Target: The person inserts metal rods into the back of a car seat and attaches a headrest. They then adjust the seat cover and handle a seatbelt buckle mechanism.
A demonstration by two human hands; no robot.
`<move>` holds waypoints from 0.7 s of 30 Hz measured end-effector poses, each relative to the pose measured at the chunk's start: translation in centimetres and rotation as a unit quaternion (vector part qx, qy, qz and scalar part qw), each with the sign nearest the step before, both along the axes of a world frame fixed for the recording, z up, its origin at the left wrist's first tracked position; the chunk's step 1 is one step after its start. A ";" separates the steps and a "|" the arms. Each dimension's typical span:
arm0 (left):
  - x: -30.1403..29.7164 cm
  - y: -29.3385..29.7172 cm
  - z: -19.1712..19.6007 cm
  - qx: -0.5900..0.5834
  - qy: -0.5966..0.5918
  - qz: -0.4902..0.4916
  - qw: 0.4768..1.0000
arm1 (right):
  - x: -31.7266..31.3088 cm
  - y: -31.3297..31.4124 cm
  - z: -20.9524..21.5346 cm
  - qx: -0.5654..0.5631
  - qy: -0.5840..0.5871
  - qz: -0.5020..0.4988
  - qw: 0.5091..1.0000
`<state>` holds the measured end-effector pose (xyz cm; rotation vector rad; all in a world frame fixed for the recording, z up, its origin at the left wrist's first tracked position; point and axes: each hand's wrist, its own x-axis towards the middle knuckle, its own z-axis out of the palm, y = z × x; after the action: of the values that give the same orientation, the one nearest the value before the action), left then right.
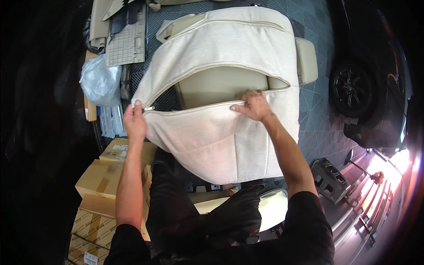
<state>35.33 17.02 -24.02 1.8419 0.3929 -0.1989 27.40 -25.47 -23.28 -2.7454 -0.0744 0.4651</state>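
A cream fabric seat cover [221,137] is pulled over a beige car seat [221,84] that stands on the floor in front of me. A zipper runs across the cover and gapes open, showing the beige seat underneath. My left hand [134,121] pinches the metal zipper pull [149,108] at the cover's left edge. My right hand [254,106] presses on the lower flap's upper edge near the middle of the opening, gripping the fabric there.
Several cardboard boxes [99,181] are stacked at the lower left. A clear plastic bag [99,81] and a grey floor mat [126,42] lie at the upper left. A dark car with its wheel [351,88] stands at the right. A dark crate [329,179] sits on the tiled floor.
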 end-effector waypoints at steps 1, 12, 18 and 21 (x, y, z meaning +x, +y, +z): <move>0.3 0.0 0.3 -0.009 0.013 -0.004 1.000 | -0.5 -1.4 -0.4 -0.036 -0.058 0.003 0.998; 0.5 2.2 -6.9 0.154 0.147 -0.007 0.977 | -0.5 -2.9 5.8 -0.018 -0.047 -0.091 0.995; 0.6 1.2 -7.4 -0.247 0.176 0.137 0.943 | 2.2 1.6 2.8 0.001 0.008 -0.101 0.995; 0.0 1.0 -6.5 -0.258 0.173 0.147 0.939 | 4.1 8.5 1.1 0.115 -0.045 -0.054 0.991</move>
<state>35.31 18.05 -30.53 1.2115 0.7751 -0.3827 31.54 -17.01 -22.23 -2.5263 -0.0010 0.2841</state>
